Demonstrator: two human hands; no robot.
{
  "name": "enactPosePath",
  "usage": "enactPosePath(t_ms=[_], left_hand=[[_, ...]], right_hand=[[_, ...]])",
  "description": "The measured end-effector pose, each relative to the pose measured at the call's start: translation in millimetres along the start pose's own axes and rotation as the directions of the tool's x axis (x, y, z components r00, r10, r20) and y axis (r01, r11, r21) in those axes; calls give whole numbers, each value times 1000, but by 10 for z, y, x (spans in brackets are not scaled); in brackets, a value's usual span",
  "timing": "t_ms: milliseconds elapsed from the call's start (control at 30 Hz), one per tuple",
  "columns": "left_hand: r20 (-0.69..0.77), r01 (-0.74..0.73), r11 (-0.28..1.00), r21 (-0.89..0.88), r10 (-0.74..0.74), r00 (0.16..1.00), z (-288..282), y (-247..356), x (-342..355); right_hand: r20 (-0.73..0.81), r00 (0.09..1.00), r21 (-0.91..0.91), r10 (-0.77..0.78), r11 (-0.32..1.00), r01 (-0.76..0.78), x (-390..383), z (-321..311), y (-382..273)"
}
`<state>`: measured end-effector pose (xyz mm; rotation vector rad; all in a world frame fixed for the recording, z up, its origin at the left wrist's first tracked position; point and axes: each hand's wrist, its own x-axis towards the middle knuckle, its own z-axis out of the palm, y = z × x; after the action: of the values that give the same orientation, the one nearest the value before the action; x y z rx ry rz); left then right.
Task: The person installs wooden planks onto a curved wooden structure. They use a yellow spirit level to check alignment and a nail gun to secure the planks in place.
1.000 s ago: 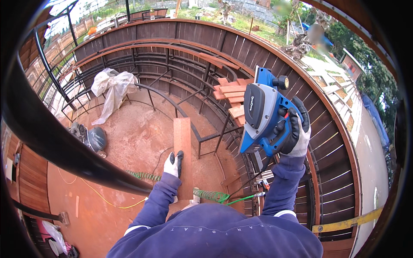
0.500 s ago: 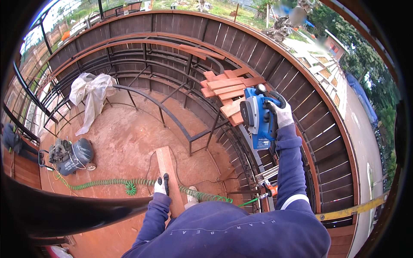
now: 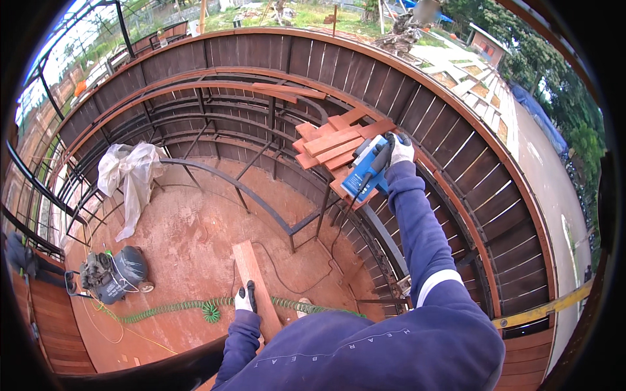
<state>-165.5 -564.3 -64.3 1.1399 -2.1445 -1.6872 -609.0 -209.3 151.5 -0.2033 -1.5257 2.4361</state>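
Plank (image 3: 255, 287), long and stiff, probably heavy, stands gripped near its upper end by the left hand (image 3: 245, 298); right hand (image 3: 399, 150) clasps a blue power saw (image 3: 365, 171) resting on stacked boards (image 3: 332, 143).

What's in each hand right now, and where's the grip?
Right hand grips the blue power tool by its top handle; left hand grips the wooden plank along its edge.
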Motion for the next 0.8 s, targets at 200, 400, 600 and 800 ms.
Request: enactPosePath(t_ms=[200,400,600,800], left_hand=[[-89,60,997,-46,-64,994,-104,-230,120],[-62,127,992,26,-125,990,-116,-295,249],[-61,147,988,-50,-150,987,-133,-419,275],[-23,112,993,-27,-113,993,-78,-130,202]], right_hand=[[-145,989,-5,36,999,-37,95,400,329],[-203,978,-106,-49,994,28,504,313,772],[-172,985,-26,-35,999,31,317,422,823],[-154,965,-270,-211,949,164,396,301,964]])
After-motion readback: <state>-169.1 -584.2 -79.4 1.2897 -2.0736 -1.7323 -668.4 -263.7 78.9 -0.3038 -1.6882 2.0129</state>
